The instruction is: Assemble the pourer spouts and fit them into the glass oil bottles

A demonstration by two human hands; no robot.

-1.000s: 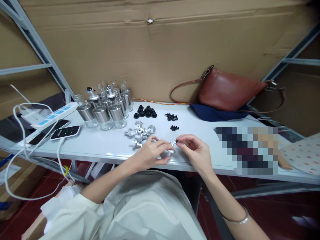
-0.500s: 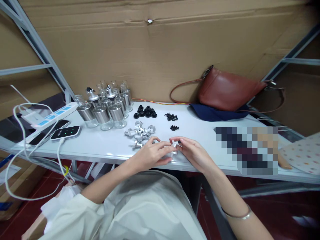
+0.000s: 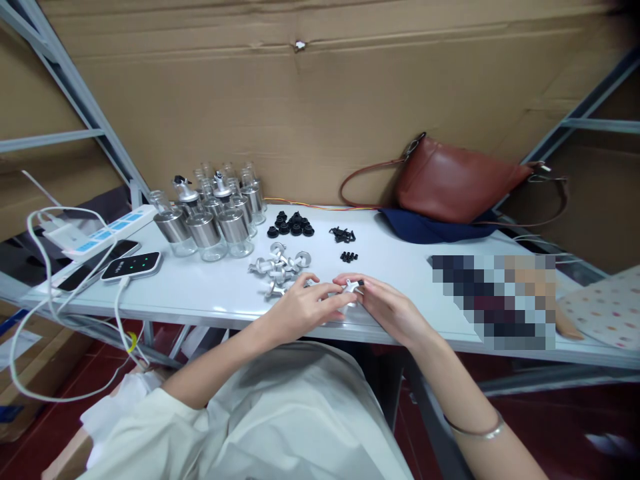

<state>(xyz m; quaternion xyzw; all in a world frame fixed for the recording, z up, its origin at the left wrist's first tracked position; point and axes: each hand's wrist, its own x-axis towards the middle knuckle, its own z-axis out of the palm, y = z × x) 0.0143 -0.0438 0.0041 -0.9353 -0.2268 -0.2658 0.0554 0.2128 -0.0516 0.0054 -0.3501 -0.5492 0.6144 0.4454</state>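
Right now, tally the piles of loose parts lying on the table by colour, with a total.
Black: 3 (largest black pile, thin-piece pile, smallest pile)
Silver: 1 (silver pile)
Total: 4

My feed shows the bare right hand (image 3: 393,307) uncurled now, fingers stretched along the far side of the small silver metal spout (image 3: 351,286).

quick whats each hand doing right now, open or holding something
Left hand: fingers closed on a small silver spout piece.
Right hand: fingers closed on the same piece, at its black-tipped side.
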